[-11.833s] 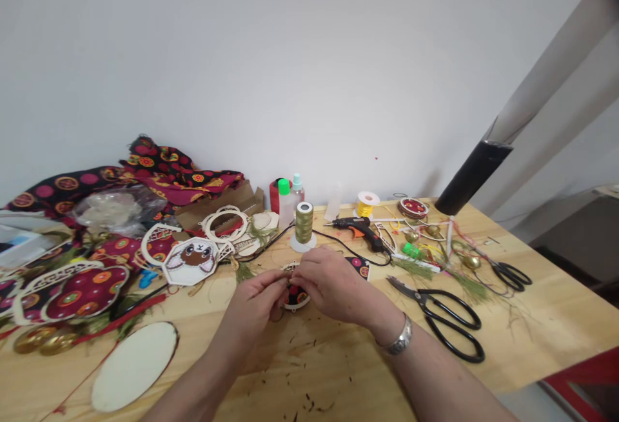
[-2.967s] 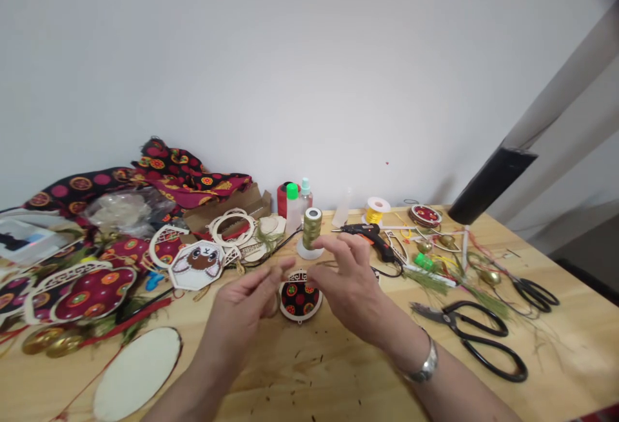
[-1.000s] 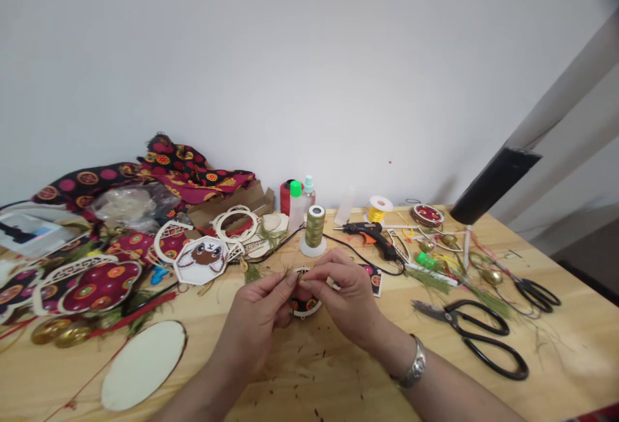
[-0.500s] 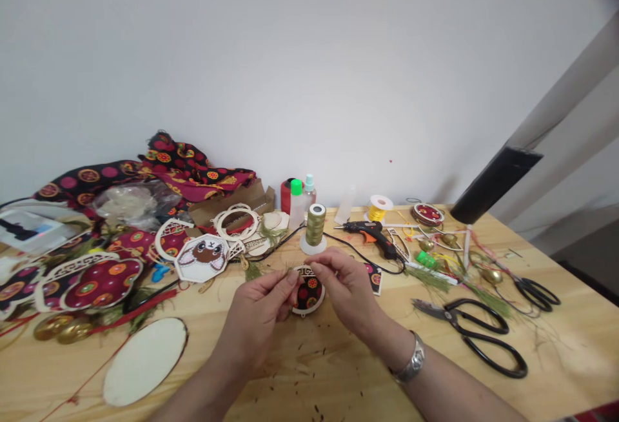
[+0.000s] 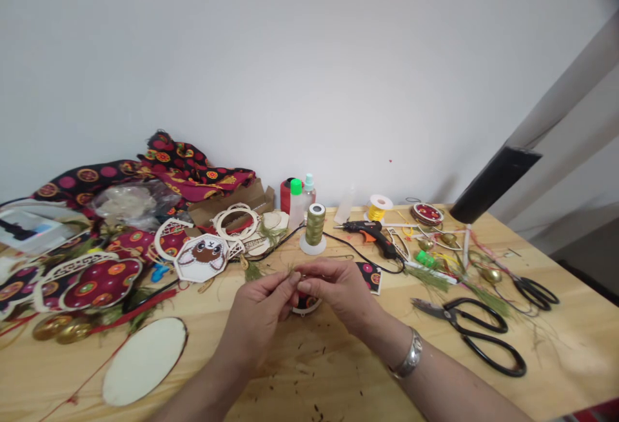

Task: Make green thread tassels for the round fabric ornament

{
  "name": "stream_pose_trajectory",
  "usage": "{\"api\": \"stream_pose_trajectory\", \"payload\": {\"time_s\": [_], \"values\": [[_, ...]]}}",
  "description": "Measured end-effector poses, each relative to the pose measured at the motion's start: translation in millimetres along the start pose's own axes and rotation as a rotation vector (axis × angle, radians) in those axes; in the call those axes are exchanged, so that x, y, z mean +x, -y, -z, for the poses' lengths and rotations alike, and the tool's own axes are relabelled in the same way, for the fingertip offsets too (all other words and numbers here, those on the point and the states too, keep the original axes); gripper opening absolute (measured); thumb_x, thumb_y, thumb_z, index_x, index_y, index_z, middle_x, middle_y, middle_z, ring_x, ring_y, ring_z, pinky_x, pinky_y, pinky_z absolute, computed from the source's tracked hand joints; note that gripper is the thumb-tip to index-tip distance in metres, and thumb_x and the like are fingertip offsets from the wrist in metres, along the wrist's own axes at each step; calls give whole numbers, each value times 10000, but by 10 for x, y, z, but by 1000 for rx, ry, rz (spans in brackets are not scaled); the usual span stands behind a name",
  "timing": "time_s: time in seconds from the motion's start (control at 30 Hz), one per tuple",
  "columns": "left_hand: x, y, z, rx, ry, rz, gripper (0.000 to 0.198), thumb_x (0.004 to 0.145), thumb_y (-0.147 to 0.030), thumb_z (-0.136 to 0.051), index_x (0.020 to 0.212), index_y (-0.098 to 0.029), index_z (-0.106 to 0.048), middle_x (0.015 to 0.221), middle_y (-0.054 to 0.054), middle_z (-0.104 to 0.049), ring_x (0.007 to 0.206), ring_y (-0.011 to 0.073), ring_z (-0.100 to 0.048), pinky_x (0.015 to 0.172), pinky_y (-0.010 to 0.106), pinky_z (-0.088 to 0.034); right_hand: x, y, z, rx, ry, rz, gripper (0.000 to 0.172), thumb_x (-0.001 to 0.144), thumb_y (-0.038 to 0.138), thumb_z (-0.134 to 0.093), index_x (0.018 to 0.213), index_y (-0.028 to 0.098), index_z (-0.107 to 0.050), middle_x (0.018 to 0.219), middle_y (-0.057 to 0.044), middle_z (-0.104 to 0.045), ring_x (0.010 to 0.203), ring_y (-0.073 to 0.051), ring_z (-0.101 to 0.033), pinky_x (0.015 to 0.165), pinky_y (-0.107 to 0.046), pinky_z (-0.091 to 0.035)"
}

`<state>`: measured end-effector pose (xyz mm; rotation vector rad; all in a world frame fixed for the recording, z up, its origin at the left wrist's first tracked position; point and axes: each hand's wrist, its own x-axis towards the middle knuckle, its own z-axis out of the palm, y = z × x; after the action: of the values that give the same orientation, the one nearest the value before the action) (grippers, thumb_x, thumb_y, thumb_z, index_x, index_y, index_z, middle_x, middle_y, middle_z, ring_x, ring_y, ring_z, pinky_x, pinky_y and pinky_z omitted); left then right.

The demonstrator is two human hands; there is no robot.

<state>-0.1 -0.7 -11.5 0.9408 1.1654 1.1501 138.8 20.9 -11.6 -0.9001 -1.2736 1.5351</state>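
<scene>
Round ornament [image 5: 306, 306] on the tabletop [image 5: 338, 377], largely covered by both hands. Head view: left hand [image 5: 264, 315] and right hand [image 5: 338, 290] meet fingertip to fingertip above it, pinching olive thread [image 5: 291, 271] (barely visible). Thread spool [image 5: 314, 225] stands just behind.

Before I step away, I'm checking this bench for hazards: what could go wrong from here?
The black cord of the glue gun runs just behind the left hand and right hand, which pinch at the round ornament. A lifted wrist might snag it, dragging the gun or tipping the upright thread spool. The large scissors lie beside the right forearm, tips toward it, so a sideways sweep could meet them.
</scene>
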Motion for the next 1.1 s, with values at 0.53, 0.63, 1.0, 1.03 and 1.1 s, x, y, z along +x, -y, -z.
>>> {"api": "stream_pose_trajectory", "payload": {"time_s": [0.53,0.63,1.0,1.03,1.1], "values": [[-28,-30,-5,-79,112,-24,268,766,-342,-619,645,-116,-698,597,38,-605,448,59,-304,442,240,-189,-1,15,2,161,-18,-53,212,684,322,-689,586,146,-625,512,6,-604,505,-108,-524,537,-242,-408],[-26,-37,-4,-196,101,17,288,786,-350,-583,757,-106,-733,634,74,-656,430,54,-296,435,237,-201,2,16,23,148,-64,-79,219,674,339,-696,606,144,-625,540,0,-610,515,-112,-528,543,-248,-415],[8,-61,-11,-308,12,22,257,753,-312,-654,869,-96,-730,787,112,-721,432,40,-352,446,209,-265,22,50,74,102,-194,-57,203,648,322,-703,602,145,-614,517,56,-507,493,-66,-386,520,-213,-323],[10,-58,-8,-311,5,21,243,747,-294,-666,876,-98,-727,793,110,-722,438,40,-364,450,206,-275,25,65,82,93,-206,-48,200,647,318,-702,598,148,-609,509,62,-484,489,-63,-363,512,-214,-306],[15,-54,-3,-326,-3,17,232,746,-276,-672,884,-96,-722,807,109,-722,453,42,-386,461,200,-297,31,93,101,84,-220,-31,201,645,319,-701,592,153,-601,505,68,-451,488,-64,-335,502,-218,-283]]}}
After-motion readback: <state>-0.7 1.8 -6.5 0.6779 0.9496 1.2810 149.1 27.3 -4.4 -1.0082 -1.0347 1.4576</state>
